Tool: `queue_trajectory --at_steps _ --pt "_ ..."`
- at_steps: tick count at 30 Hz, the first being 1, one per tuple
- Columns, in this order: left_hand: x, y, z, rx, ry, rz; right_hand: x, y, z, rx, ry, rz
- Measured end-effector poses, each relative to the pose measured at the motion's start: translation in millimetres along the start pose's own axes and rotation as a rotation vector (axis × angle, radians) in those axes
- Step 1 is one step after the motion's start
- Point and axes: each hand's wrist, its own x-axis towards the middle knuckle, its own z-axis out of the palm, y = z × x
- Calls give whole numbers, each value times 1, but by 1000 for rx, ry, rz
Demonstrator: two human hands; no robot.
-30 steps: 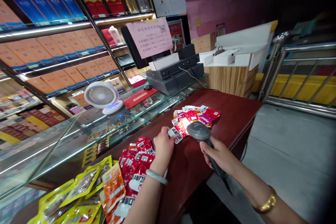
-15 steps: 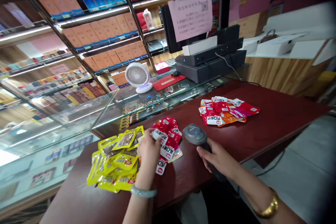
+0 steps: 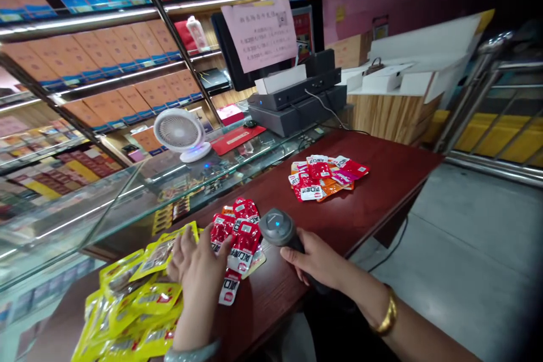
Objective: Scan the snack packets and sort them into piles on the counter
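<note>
In my right hand (image 3: 316,260) is a dark handheld barcode scanner (image 3: 278,227), its handle gripped and a small blue light lit on top of the head. My left hand (image 3: 198,260) hovers over the packets with its fingers apart. Under and beside its thumb lie red snack packets (image 3: 246,237) with white labels, in a loose pile. Yellow snack packets (image 3: 144,300) are heaped left of that hand, partly covered by its fingers. Farther back on the brown table is another pile of red, orange and pink packets (image 3: 322,175).
Behind the table (image 3: 382,181) runs a glass display counter (image 3: 127,203). On it stand a white fan (image 3: 180,130), a red mat (image 3: 237,138) and a till (image 3: 292,110) with a monitor and pink notice (image 3: 263,34). A metal railing (image 3: 466,96) is at right.
My left hand has come off the red packets, moving left toward the yellow ones, and its fingers have spread. The scanner stays in my right hand. The whole view has shifted to the right.
</note>
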Motion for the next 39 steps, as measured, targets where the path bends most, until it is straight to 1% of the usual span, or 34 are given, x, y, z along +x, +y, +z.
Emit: queue_trajectory --at_steps 2,4,6,8,10,13,15,17,19,22,24,28,33,36,39 --pt "5 30 2 -66 -19 105 -5 0 -9 6 26 2" --pt "11 68 4 -141 -58 204 -11 -2 -20 20 66 16" --pt "15 109 6 -235 -129 297 -18 -4 -31 17 112 35" --pt "18 148 11 -295 -184 360 -26 -6 -43 -4 162 55" --pt "20 182 18 -306 -196 406 -34 -5 -54 -19 218 71" --pt "22 217 31 -262 -171 415 -44 2 -66 -33 278 93" --pt "25 229 40 -240 -168 410 -49 7 -71 -28 303 111" --pt "28 232 46 -238 -186 408 -51 11 -74 -22 316 132" --pt "30 228 48 -241 -200 404 -51 12 -76 -30 318 149" --pt "30 212 47 -229 -234 391 -46 10 -77 -61 320 137" --pt "29 198 46 -213 -281 384 -41 8 -78 -70 323 108" --pt "24 171 42 -222 -336 362 -29 2 -77 -36 293 69" --pt "14 152 34 -257 -366 346 -23 -6 -67 -13 240 65" --pt "9 141 25 -286 -359 333 -21 -10 -58 -14 217 75" --pt "7 119 11 -292 -298 301 -19 -10 -49 -7 184 78"
